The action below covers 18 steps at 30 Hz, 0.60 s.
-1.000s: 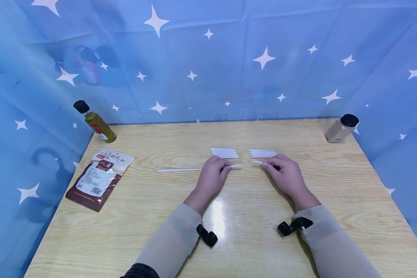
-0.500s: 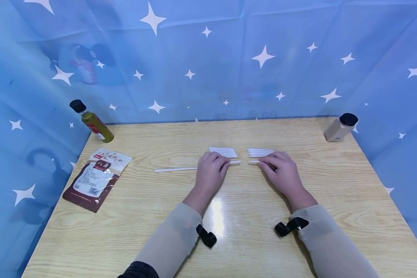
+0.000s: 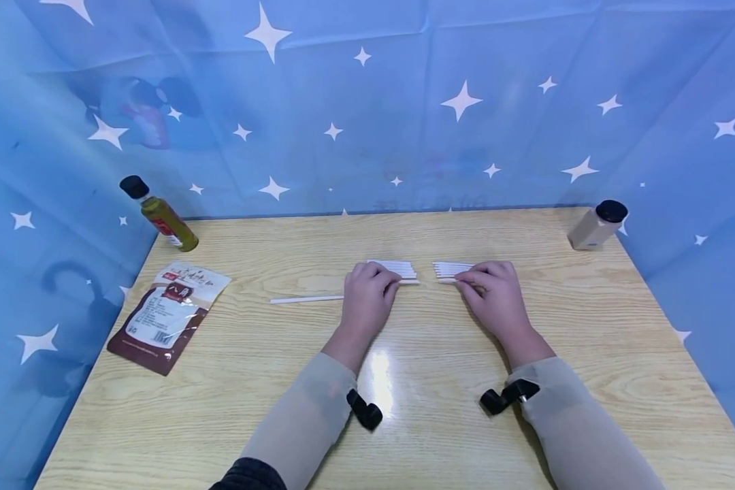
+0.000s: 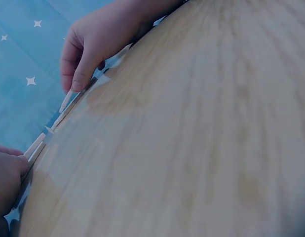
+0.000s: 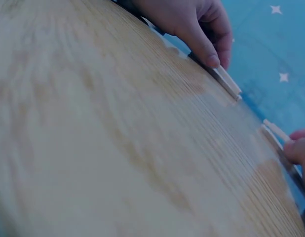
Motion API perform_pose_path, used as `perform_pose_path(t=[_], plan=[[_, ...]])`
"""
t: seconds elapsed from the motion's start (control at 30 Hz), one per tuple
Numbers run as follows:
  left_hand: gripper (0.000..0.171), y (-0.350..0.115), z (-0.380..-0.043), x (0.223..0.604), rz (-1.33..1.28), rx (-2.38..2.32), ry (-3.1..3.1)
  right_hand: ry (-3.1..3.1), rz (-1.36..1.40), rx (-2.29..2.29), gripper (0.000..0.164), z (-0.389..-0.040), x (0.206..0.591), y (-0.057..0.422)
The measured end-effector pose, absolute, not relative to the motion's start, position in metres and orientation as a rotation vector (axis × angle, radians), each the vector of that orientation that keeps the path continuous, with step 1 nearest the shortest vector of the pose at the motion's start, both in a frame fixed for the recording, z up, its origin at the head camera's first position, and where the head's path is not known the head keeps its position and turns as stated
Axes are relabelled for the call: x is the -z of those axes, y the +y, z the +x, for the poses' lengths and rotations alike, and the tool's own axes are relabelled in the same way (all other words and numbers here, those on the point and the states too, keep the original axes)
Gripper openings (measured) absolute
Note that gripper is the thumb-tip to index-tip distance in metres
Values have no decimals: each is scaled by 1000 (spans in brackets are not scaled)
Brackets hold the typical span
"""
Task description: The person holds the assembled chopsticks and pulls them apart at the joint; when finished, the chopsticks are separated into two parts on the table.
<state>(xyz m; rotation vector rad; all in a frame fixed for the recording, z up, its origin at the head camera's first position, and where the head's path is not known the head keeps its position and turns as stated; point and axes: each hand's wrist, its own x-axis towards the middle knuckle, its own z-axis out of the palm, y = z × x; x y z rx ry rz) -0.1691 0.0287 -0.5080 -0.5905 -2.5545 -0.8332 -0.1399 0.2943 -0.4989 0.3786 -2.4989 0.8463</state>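
Thin white sticks lie in two short rows near the table's middle, a left row (image 3: 392, 265) and a right row (image 3: 451, 269). My left hand (image 3: 367, 292) pinches a white stick (image 3: 410, 282) between thumb and fingers at the near side of the left row. My right hand (image 3: 495, 292) pinches another white stick (image 3: 446, 280) at the near side of the right row. The two held sticks point toward each other across a small gap. A longer white stick (image 3: 306, 299) lies left of my left hand, its right end hidden behind that hand.
A green-brown bottle with a black cap (image 3: 168, 221) stands at the back left corner. In front of it lies a printed brown and white pouch (image 3: 168, 316). A black-lidded jar (image 3: 591, 230) stands at the back right, before the starry blue curtain (image 3: 404, 88).
Both hands have moved slightly away from me and left, bringing their pinched sticks up against the rows. The view has shifted a little too.
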Motion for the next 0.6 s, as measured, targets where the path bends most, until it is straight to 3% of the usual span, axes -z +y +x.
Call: perform_pose_path(t=[0.6], plan=[[5,30,-173,506,-550,823,-2605,-2541,336,-857,10,-144,500,295]])
